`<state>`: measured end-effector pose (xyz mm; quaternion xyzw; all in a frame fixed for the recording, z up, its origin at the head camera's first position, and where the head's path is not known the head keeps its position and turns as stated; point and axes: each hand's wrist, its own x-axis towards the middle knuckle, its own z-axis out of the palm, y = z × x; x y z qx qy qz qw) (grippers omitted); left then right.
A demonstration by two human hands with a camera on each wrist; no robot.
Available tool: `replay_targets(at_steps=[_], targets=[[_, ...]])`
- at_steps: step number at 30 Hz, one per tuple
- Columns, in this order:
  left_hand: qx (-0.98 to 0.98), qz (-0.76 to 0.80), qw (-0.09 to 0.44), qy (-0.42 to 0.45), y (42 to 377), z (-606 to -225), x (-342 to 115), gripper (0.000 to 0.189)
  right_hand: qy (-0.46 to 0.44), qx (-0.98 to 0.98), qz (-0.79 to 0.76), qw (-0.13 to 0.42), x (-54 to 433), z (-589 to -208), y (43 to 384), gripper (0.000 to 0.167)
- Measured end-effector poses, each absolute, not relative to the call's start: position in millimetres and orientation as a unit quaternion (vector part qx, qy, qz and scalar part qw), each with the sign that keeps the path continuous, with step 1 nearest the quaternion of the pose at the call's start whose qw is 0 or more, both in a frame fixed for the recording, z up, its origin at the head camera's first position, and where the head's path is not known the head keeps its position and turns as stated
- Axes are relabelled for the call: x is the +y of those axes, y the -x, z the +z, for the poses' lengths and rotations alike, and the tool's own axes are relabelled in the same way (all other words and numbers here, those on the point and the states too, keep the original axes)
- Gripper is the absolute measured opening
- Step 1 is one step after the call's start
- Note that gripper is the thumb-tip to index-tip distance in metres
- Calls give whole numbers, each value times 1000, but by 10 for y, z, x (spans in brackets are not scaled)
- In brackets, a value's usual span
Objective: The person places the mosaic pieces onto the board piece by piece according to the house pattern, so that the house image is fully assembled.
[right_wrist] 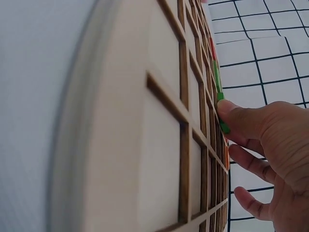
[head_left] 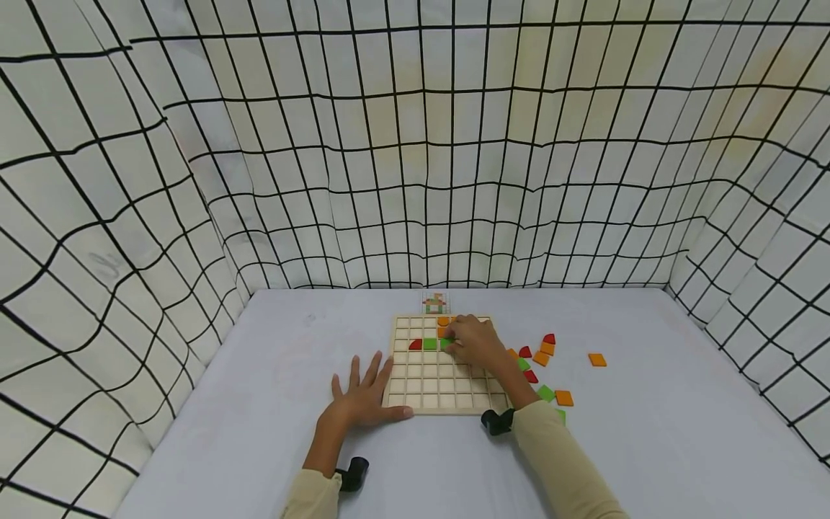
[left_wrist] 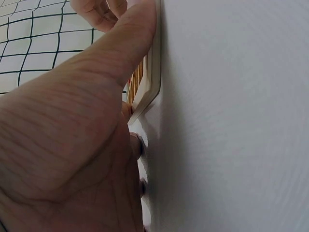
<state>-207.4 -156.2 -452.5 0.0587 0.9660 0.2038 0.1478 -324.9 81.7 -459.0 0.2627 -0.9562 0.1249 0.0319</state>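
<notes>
A wooden grid board (head_left: 424, 412) lies on the white table. My right hand (head_left: 476, 342) reaches over its upper middle and pinches a green square tile (right_wrist: 224, 127) between thumb and finger at the grid. Left of that tile, a second green tile (head_left: 430, 344) and a red quarter-round tile (head_left: 416, 344) sit in the same row. Orange tiles (head_left: 443, 321) fill cells above, partly covered by the right hand. My left hand (head_left: 359, 400) rests with fingers spread at the board's lower left corner, its thumb (left_wrist: 130, 41) along the near edge.
Loose orange, green and red tiles (head_left: 564, 398) are scattered right of the board, some behind the right forearm. One orange tile (head_left: 597, 359) lies farther right. A small pattern card (head_left: 435, 303) lies beyond the board's far edge. Black netting (head_left: 454, 180) over white sheets encloses the table.
</notes>
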Motion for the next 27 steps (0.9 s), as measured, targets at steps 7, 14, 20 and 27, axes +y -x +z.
replay_targets(at_steps=[7,14,20,27], targets=[[968,199,144,-57,2070,-4518,-1552,105,-257,-959,114,45,793,-4618,3243,28],[969,191,144,-54,2056,-4515,-1545,105,-254,-958,119,49,785,-4611,3221,26],[970,190,143,-55,2063,-4541,-1547,106,-249,-959,125,49,781,-4612,3212,25],[969,192,142,-56,2076,-4554,-1560,107,-251,-957,135,57,779,-4629,3217,24]])
